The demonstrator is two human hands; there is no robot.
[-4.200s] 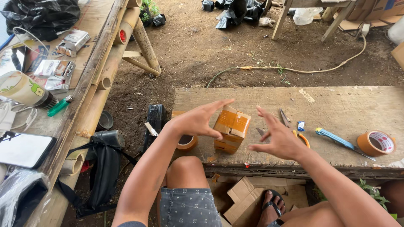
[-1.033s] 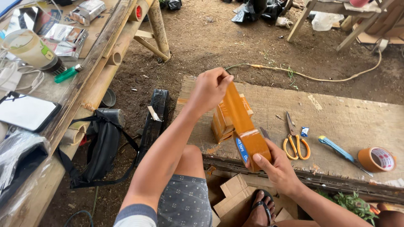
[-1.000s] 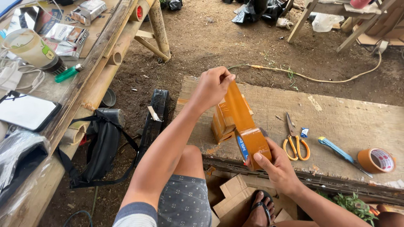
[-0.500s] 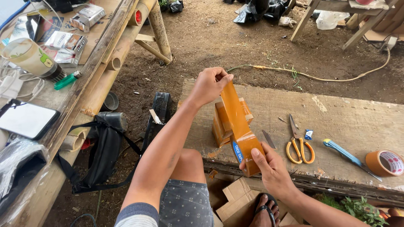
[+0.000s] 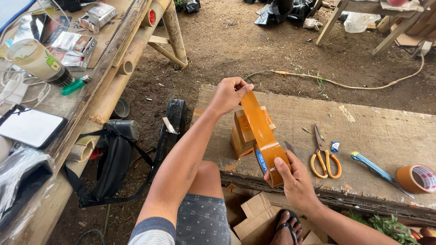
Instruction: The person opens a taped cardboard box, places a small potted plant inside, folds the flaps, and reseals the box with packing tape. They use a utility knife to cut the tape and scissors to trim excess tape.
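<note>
My left hand [image 5: 228,94] pinched the free end of the brown tape strip [image 5: 256,121], stretched taut above the small cardboard box [image 5: 243,134] on the wooden workbench [image 5: 386,131]. My right hand [image 5: 295,181] gripped the tape roll [image 5: 271,162] at the bench edge.

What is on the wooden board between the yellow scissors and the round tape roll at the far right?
A blue-handled cutter lies between the scissors and the spare tape roll; a small blue wrapper sits beside the scissors. The head view shows it.
</note>
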